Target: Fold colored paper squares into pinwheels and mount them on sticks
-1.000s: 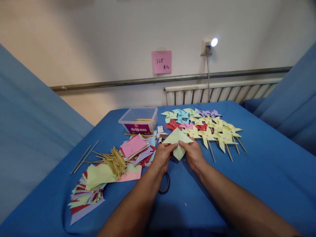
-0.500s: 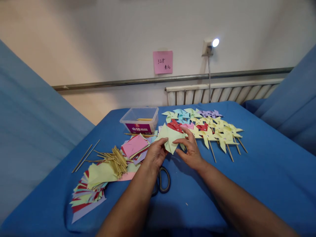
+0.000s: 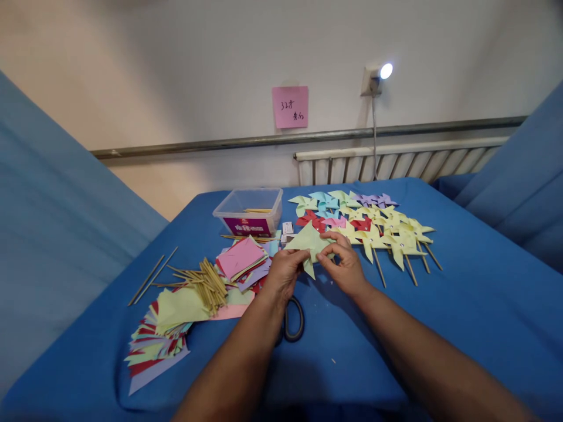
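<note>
A pale green paper pinwheel [image 3: 307,239], partly folded, is held up between my two hands above the table. My left hand [image 3: 285,271] pinches its lower left part, thumb on top. With thumb and fingers my right hand [image 3: 345,262] grips the paper's right side, covering some of it. No stick shows on this piece. Below my left wrist lie scissors [image 3: 294,319] with black handles, their blades hidden by the forearm. Several finished pinwheels [image 3: 402,245] on wooden sticks lie beyond my right hand, in yellow, green, blue, red, pink and purple.
Left of my hands are a stack of coloured paper [image 3: 240,258], a bundle of wooden sticks [image 3: 211,287] and fanned cut sheets [image 3: 158,351]. Behind them stands a clear plastic box [image 3: 248,214] holding sticks. A small white box [image 3: 287,227] sits near the pinwheels on the blue-covered table [image 3: 484,328].
The green paper has turned and its folds have shifted, with a point now hanging down. My right fingers have closed in on it. The small white box shows more clearly.
</note>
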A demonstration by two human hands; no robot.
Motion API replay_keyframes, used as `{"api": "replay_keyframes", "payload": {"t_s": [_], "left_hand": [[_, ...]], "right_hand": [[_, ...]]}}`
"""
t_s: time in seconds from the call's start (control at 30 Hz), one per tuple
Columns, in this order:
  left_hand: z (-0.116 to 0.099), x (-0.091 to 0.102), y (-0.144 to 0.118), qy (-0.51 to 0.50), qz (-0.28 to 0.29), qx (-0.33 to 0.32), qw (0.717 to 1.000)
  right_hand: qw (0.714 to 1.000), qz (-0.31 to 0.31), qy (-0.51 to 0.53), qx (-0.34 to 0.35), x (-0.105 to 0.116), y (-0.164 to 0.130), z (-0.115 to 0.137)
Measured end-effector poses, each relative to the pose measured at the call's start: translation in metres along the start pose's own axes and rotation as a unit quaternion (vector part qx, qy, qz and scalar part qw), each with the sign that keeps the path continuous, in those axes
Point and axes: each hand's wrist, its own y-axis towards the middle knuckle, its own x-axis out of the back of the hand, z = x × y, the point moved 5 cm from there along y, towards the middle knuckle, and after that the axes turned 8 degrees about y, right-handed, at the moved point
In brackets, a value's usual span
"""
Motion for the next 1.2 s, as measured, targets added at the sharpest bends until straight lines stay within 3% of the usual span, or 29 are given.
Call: {"api": "replay_keyframes", "payload": {"t_s": [0.4, 0.83, 0.97, 1.1, 1.2], "left_hand": [[0.0, -0.001, -0.002, 0.017, 0.001, 0.005, 1.0], [-0.002, -0.004, -0.004, 0.017, -0.007, 0.011, 1.0], [-0.004, -0.001, -0.004, 0.066, -0.024, 0.001, 0.998], [-0.008, 0.002, -0.006, 0.15, -0.032, 0.001, 0.988], [-0.014, 0.001, -0.009, 0.19, -0.013, 0.0, 0.982]], "right_hand": [[0.999, -0.024, -0.021, -0.021, 0.002, 0.001, 0.0], [0.999, -0.009, -0.025, -0.027, 0.001, 0.002, -0.003], [0.999, -0.004, -0.007, -0.04, 0.0, 0.001, -0.003], [0.985, -0.041, 0.104, -0.132, 0.002, 0.002, -0.015], [0.936, -0.04, 0.257, -0.238, 0.0, 0.001, -0.026]]}}
